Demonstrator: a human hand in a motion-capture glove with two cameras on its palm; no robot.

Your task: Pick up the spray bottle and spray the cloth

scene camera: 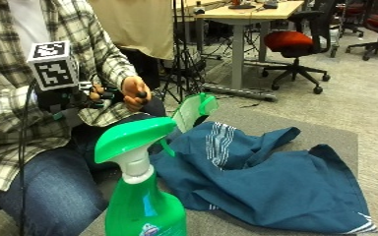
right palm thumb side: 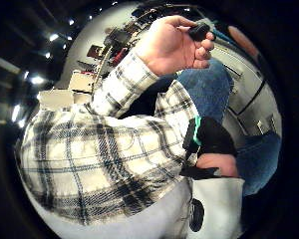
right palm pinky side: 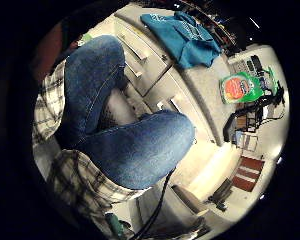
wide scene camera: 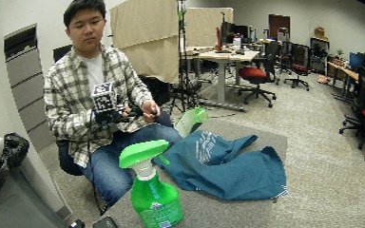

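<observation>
Here the gloved right hand (scene camera: 78,98) hangs over the lap, its fingers' state unclear, well apart from the spray bottle (scene camera: 143,196).

Open office, grey carpet floor (wide scene camera: 321,156). Wooden desk (wide scene camera: 224,56) behind with a red swivel chair (wide scene camera: 256,76). Beige partition panel (wide scene camera: 146,35), ceiling lights on.

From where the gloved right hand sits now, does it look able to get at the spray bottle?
Probably yes. The right hand is up by the person's chest, apart from the spray bottle, which stands upright on the table with its trigger head uncovered. The blue cloth lies beside it, not over it.
</observation>
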